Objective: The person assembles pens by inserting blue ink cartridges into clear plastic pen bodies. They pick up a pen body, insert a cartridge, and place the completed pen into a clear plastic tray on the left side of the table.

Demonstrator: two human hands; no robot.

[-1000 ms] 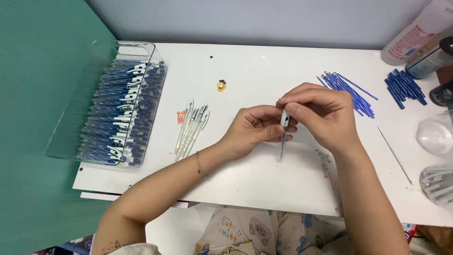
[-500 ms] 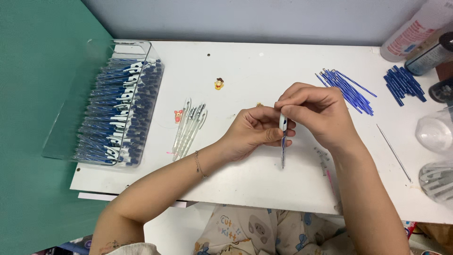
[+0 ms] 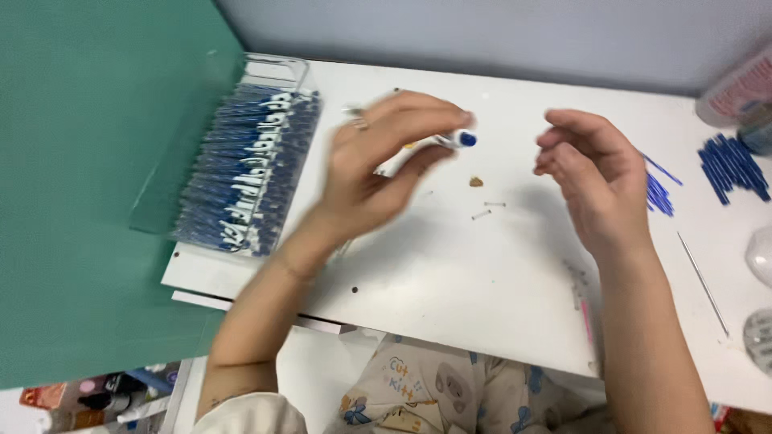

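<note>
Gripping a white pen with a blue end [image 3: 450, 141], the left hand [image 3: 382, 161] hovered over the upper middle of the white table [image 3: 450, 281] — fingers curled round the barrel, the blue tip poking out to the right past the fingertips. The hand was blurred, so exactly how the fingers sat on the pen could not be told. Just beside it, toward the table's left edge, stood a clear plastic tray [image 3: 249, 161] packed with rows of blue-and-white pens, its open clear wall rising at the far end.

The right hand [image 3: 591, 173] hung apart from the left, over the middle right of the table — holding nothing, fingers loosely bent and half open, palm turned toward the other hand. Between the two hands, down on the tabletop, lay a small tan bit [image 3: 476, 182] and two tiny white pin-like parts [image 3: 488, 210]. Behind the right hand, a loose bunch of thin blue refills [image 3: 659, 193] showed, and a second pile of blue pieces [image 3: 732, 165] sat near the far right corner. A thin metal rod [image 3: 702, 281] lay along the right edge, well apart from both hands.
</note>
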